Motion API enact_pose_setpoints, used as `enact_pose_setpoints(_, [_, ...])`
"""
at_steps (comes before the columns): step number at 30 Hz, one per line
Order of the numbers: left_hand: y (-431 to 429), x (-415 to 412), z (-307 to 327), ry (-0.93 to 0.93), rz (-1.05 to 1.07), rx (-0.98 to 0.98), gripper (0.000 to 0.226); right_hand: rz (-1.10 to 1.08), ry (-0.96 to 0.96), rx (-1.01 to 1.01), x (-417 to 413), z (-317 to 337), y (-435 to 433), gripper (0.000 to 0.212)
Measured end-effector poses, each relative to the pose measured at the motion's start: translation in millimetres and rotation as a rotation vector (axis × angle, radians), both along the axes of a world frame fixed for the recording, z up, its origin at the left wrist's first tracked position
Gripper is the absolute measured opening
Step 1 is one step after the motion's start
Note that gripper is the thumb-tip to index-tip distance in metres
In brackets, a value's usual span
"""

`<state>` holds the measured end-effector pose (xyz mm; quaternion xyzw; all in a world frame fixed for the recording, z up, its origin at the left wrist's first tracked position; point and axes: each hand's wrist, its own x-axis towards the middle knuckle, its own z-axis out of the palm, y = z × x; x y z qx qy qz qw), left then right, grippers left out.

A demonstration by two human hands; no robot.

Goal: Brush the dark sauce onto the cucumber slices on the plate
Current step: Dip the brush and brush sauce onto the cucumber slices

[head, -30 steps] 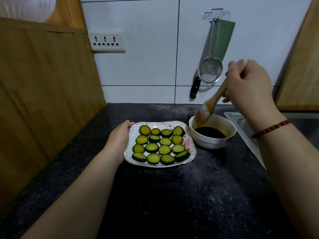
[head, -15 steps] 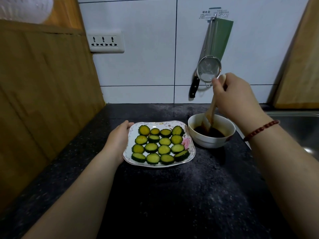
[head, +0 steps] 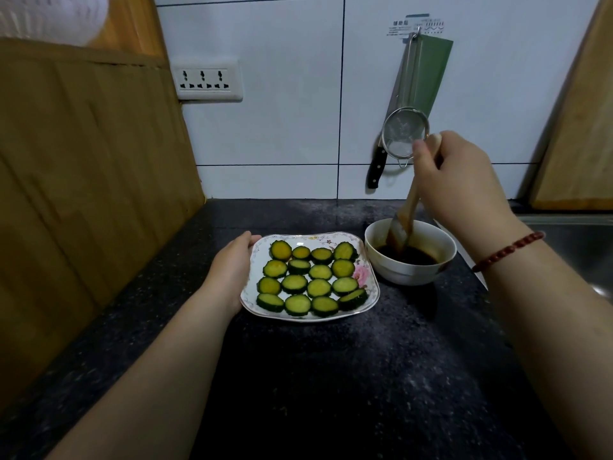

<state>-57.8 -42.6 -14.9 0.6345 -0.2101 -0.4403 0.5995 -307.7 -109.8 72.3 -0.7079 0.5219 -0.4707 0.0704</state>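
One right hand (head: 464, 184) around steeply tilted brush (head: 407, 215)

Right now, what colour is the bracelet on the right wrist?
The bracelet is red; head view.

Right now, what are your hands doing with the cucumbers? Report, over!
Left hand holds plate rim. Right hand grips brush, bristles down in sauce bowl. Cucumber slices on plate, brush not there yet. Nothing in the way.

White tiled wall (head: 282, 127), black countertop (head: 331, 376)
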Motion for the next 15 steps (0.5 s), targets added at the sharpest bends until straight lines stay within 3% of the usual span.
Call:
enact_pose_setpoints(9, [1.2, -1.4, 2.8, -0.006, 0.005, 0.013, 0.034, 0.069, -0.313, -0.209, 7.1, 11.4, 14.7, 0.029])
enact_pose_setpoints(15, [0.7, -1.5, 2.9, 0.004, 0.005, 0.012, 0.034, 0.206, -0.39, 0.07, 32.1, -2.4, 26.0, 0.027])
